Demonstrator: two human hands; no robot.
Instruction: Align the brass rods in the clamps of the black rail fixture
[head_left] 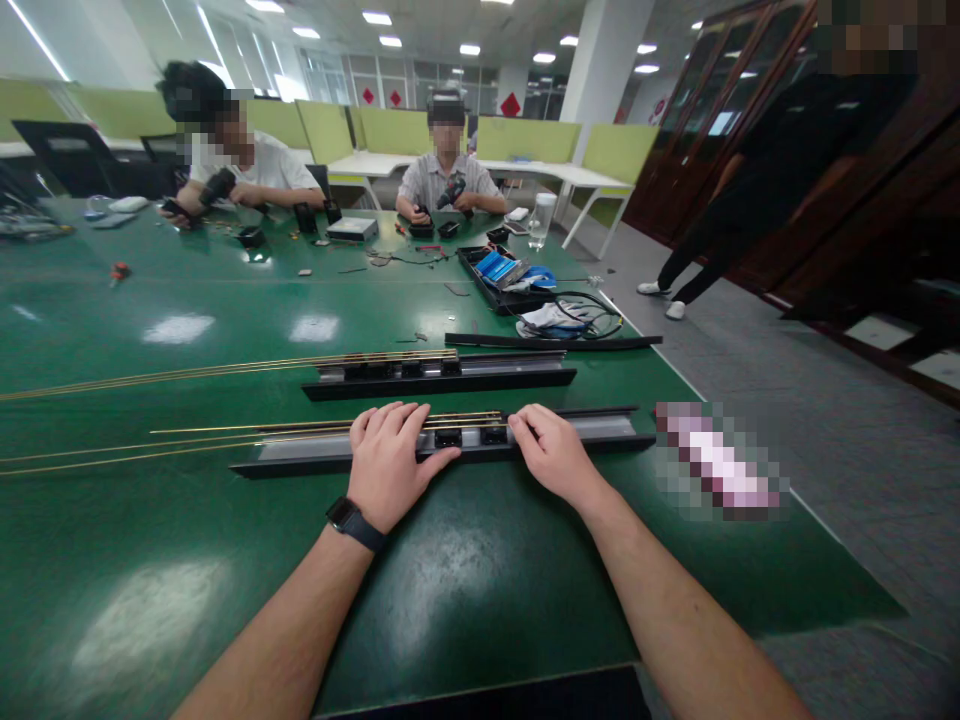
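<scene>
A long black rail [296, 464] with a pale grey inner channel lies crosswise in front of me. My left hand [391, 455], wearing a dark watch on the wrist, rests over this rail with fingers stretched across the thin brass rods [202, 441] and thumb apart. Between my hands, two small black blocks [448, 438] sit in the channel, with rods running above them. At the rods' right ends, my right hand [551, 448] is closed, thumb and forefinger pinched beside the right block. What lies between those fingertips is hidden.
Behind lies a second black rail [442, 382] with blocks and rods, then a thin black strip [555, 342]. A black tray [487, 285] holds blue items near gloves and a looped cable [600, 318]. Two people sit across the green table; another stands right. A blurred pink item [720, 460] lies right.
</scene>
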